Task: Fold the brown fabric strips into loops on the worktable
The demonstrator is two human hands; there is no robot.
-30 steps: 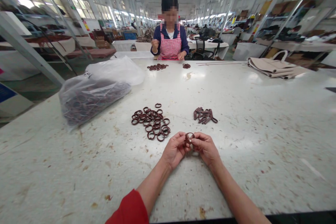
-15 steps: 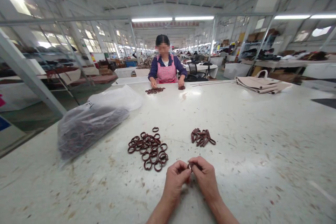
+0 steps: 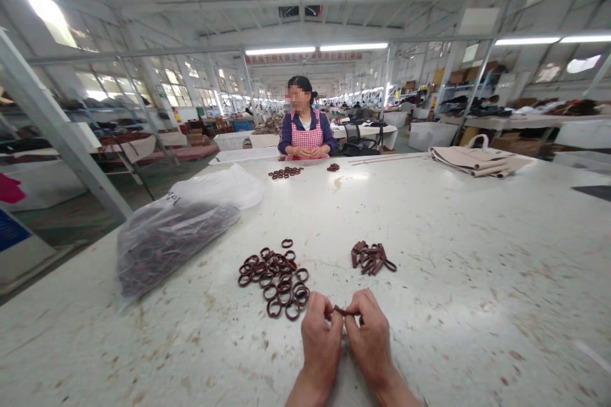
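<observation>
My left hand and my right hand meet low in the middle of the view, fingers pinched together on one dark brown ring held flattened between them. Just left of my hands lies a loose heap of open brown rings on the white table. A smaller pile of flattened, folded rings lies beyond my right hand.
A clear plastic bag full of brown rings lies at the left. A person in a red checked apron sits at the far edge with small ring piles. Beige folded bags rest at the far right.
The view has tilted up, so my hands sit lower in it. The ring, held round a second ago, is now pressed flat between my fingers.
</observation>
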